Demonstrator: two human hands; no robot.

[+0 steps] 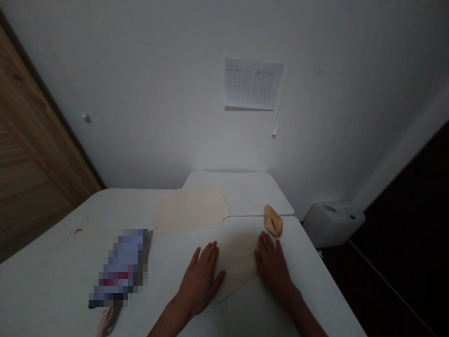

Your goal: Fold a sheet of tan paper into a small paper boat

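Note:
A thin, cream-coloured sheet (238,262) lies flat on the white table between my two hands; whether it is cloth or paper I cannot tell. My left hand (201,281) rests palm down at the sheet's left edge, fingers stretched out and thumb over it. On the opposite edge lies my right hand (273,267), also flat with its fingers extended. Just beyond my right fingertips sits a small folded tan piece (272,221). Farther back and to the left, more cream sheets (192,210) are spread out.
A blurred-out bluish item (121,267) with a pinkish strap lies left on the white table (52,271). A white board (252,192) adjoins the back edge, against the wall. A printed chart (252,84) hangs above. A white plastic container (329,224) stands right of the table.

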